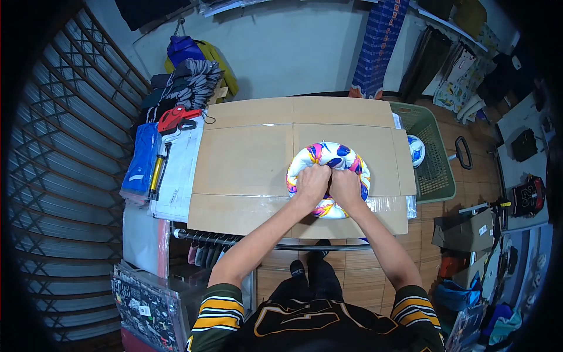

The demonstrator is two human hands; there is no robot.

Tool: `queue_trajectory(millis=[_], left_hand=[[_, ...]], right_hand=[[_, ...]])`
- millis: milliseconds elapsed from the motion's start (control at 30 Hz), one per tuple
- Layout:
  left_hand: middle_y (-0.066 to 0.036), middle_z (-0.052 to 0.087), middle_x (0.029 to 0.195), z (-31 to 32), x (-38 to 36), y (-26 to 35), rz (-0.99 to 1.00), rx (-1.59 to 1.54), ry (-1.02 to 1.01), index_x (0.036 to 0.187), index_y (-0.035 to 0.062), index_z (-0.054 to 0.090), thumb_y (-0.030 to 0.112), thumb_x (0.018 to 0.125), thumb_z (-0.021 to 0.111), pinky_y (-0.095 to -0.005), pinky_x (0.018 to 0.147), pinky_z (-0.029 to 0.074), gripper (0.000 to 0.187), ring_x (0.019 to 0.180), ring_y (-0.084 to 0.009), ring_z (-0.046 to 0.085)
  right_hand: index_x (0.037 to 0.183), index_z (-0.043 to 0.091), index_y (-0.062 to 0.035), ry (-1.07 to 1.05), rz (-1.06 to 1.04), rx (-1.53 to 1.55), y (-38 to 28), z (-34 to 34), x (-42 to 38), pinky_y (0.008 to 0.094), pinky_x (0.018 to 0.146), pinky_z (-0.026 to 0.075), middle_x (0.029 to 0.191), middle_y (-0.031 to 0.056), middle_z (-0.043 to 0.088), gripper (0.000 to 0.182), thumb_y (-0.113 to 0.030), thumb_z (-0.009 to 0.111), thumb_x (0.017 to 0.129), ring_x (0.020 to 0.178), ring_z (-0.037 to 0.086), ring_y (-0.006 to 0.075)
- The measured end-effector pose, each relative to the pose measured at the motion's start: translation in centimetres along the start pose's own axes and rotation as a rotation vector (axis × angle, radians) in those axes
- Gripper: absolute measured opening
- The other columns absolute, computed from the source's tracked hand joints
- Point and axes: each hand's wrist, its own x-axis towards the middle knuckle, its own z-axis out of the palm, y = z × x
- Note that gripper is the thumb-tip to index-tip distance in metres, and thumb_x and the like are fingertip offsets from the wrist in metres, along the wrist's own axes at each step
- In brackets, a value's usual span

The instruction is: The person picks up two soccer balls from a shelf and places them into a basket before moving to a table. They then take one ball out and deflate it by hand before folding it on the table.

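On the cardboard sheet (246,158) lies a glossy white ball (350,157) with pink, blue and yellow patches. It looks deflated, its middle sunk in and its edge standing up as a puffy ring. My left hand (314,183) is closed in a fist and bears on the sunken middle. Beside it, nearly touching, my right hand (346,186) is also closed and presses into the ball. The fingertips of both hands are hidden underneath.
Left of the cardboard are a red-and-black tool (177,119), a yellow-and-black hand pump (157,173) and a blue plastic-wrapped packet (141,154). A green basket (441,170) holding a white-and-blue ball (416,151) stands at the right. A clothes rail (281,246) runs below the near edge.
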Motion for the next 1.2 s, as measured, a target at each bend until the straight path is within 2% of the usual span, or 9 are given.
queue_trajectory(millis=[200,500,800,900,1200], left_hand=[[-0.026,0.071,0.078,-0.3,0.3,-0.2,-0.018,-0.101,-0.012,0.079,0.0009,0.077,0.004,0.078,0.069,-0.0527,0.069,0.059,0.008,0.076,-0.0424,0.073],[-0.025,0.071,0.076,0.8,0.0,-0.5,0.025,-0.050,0.048,0.077,0.0006,0.075,0.003,0.077,0.069,-0.0521,0.067,0.059,0.006,0.072,-0.0421,0.073],[-0.023,0.071,0.075,1.1,0.0,-0.5,0.023,-0.011,0.069,0.078,0.0029,0.075,0.005,0.077,0.069,-0.0500,0.065,0.060,0.006,0.071,-0.0395,0.074],[-0.023,0.072,0.075,0.9,-0.1,-0.4,0.049,0.015,0.076,0.078,0.0008,0.076,0.004,0.081,0.068,-0.0461,0.061,0.061,0.010,0.070,-0.0365,0.075],[-0.022,0.073,0.074,0.9,-0.1,-0.5,0.052,0.023,0.095,0.076,0.0019,0.076,0.006,0.080,0.067,-0.0456,0.060,0.061,0.010,0.068,-0.0353,0.075]], right_hand=[[0.075,0.070,-0.0006,0.001,0.021,-0.005,-0.6,-0.7,0.2,0.0487,0.064,0.058,0.072,0.0234,0.070,0.007,-0.004,0.064,0.078,0.065,0.072,0.0383],[0.076,0.069,-0.0017,0.020,0.022,-0.023,-0.3,0.1,0.1,0.0473,0.063,0.058,0.071,0.0222,0.070,0.006,-0.005,0.064,0.078,0.064,0.072,0.0367],[0.076,0.069,-0.0021,0.042,0.018,-0.030,-0.4,0.0,0.0,0.0460,0.062,0.058,0.072,0.0209,0.071,0.006,-0.005,0.065,0.078,0.065,0.073,0.0355],[0.076,0.069,-0.0023,0.039,0.018,-0.019,-0.4,0.0,0.0,0.0462,0.062,0.059,0.072,0.0207,0.071,0.006,-0.005,0.064,0.078,0.065,0.073,0.0355],[0.077,0.070,-0.0021,0.047,0.011,-0.042,-0.2,0.4,0.1,0.0451,0.061,0.059,0.072,0.0203,0.071,0.006,-0.005,0.064,0.078,0.064,0.073,0.0348]])
